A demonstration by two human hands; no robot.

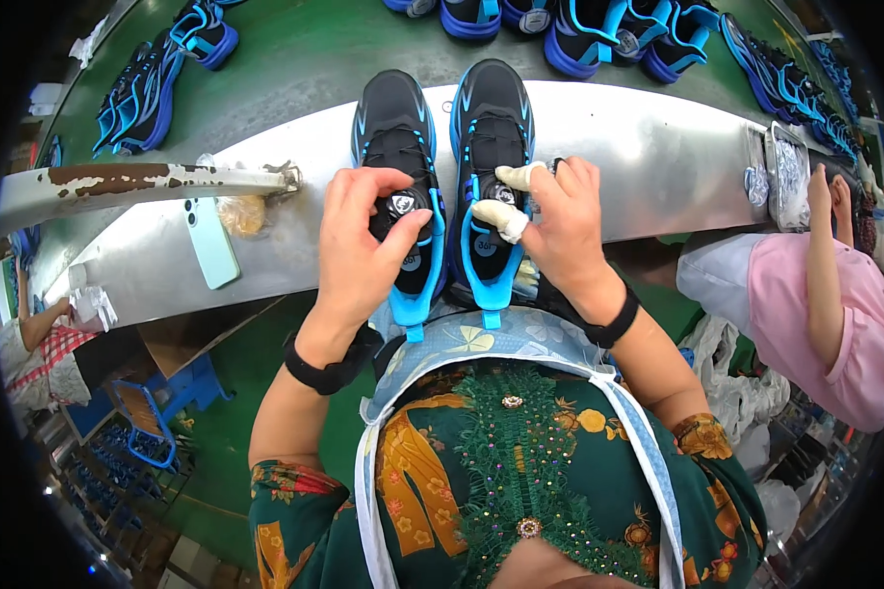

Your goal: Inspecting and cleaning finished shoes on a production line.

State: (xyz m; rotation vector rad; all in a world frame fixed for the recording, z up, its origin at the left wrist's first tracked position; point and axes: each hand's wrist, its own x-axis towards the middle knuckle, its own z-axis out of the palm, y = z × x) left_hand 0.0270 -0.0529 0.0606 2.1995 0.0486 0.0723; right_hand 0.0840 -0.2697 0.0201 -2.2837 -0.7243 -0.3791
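Observation:
Two black sneakers with blue trim stand side by side, toes pointing away: the left sneaker (393, 108) and the right sneaker (491, 98). My left hand (364, 221) curls thumb and forefinger around the round lacing dial (403, 203) on the left sneaker's tongue. With pale finger covers on thumb and forefinger, my right hand (565, 216) pinches at the right sneaker's tongue, where the dial is partly hidden behind the covers. Both heels, with their blue pull tabs, face me near the edge of the metal worktop (648, 147).
A mint-green phone (211, 243) lies at the left, beside a chipped white metal bar (138, 187). More blue-black sneakers (579, 39) line the green surface beyond. A person in pink (805, 304) works at the right; another person's arm (45, 324) shows far left.

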